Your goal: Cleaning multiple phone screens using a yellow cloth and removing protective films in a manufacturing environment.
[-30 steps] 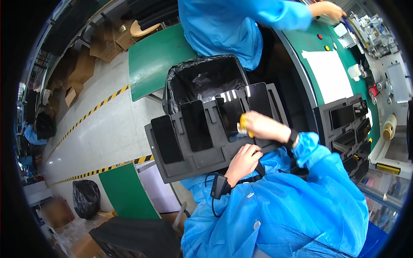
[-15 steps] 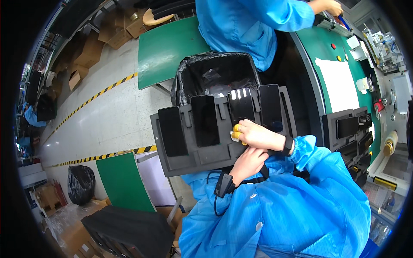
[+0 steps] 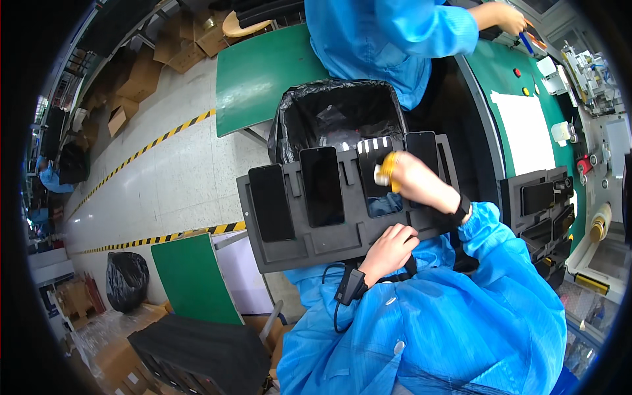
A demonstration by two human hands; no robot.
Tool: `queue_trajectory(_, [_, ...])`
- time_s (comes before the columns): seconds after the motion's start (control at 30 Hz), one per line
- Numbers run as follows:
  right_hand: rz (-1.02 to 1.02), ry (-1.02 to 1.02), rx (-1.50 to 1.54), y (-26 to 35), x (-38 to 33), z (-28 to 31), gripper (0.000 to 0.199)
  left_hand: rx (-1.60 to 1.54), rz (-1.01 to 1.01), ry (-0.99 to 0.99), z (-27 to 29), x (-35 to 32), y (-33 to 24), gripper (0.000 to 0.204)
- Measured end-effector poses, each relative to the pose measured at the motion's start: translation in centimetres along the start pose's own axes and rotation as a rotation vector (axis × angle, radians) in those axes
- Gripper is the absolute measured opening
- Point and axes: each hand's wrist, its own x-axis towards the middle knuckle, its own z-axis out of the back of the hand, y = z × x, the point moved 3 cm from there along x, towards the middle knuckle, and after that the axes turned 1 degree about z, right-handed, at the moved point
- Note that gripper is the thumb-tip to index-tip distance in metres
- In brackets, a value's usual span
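A dark grey foam tray [image 3: 337,240] lies in front of me, with several black smartphones in its slots. My right hand [image 3: 421,183], yellow covers on its fingertips, is pinched on a small white wipe [image 3: 380,175]. It is over the third phone [image 3: 384,205] from the left, hiding part of that screen and of the rightmost phone [image 3: 421,141]. On the tray's near edge rests my left hand [image 3: 391,251], its fingers laid on the foam below the third phone. To the left are the second phone [image 3: 322,187] and the leftmost phone [image 3: 271,203].
A bin lined with a black bag [image 3: 289,112] stands just beyond the tray. Behind it works a person in a blue smock [image 3: 368,46]. At right, a green bench [image 3: 490,72] carries another phone tray [image 3: 536,197]. A green board [image 3: 194,280] stands at left.
My right hand has lifted from the third phone's lower part and moved up and right, uncovering its lower screen. My left hand has drawn slightly apart from it. The view has shifted slightly.
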Motion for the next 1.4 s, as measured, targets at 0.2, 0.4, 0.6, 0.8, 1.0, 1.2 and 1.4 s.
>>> queue_trajectory(0.2, [-0.152, -0.281, -0.198, -6.7, 3.5, 1.0, 0.022, 0.021, 0.009, -0.012, 0.1, 0.0, -0.1, 0.018])
queue_trajectory(0.4, [-0.123, -0.108, 0.031, -2.7, 1.4, -0.1, 0.024, -0.019, 0.003, -0.008, 0.0, 0.0, 0.0, 0.018])
queue_trajectory(0.6, [-0.302, -0.346, -0.183, -5.9, 2.9, 1.0, 0.018, -0.008, -0.018, -0.035, -0.1, 0.1, -0.5, 0.017])
queue_trajectory(0.8, [-0.129, -0.191, -0.101, -1.1, 0.5, -0.6, 0.021, -0.024, 0.002, -0.026, 0.1, 0.0, -0.2, 0.018])
queue_trajectory(1.0, [-0.412, -0.426, -0.182, -7.0, 3.0, 2.2, 0.017, -0.011, 0.002, -0.023, 0.2, -0.1, -0.5, 0.017])
queue_trajectory(1.2, [-0.105, -0.221, -0.09, -3.2, 2.0, -0.6, 0.021, -0.002, 0.001, -0.005, -0.3, 0.2, 0.0, 0.018])
queue_trajectory(1.4, [-0.326, -0.417, -0.174, -6.0, 2.6, 3.5, 0.016, 0.04, 0.018, -0.011, 0.1, 0.2, -0.4, 0.02])
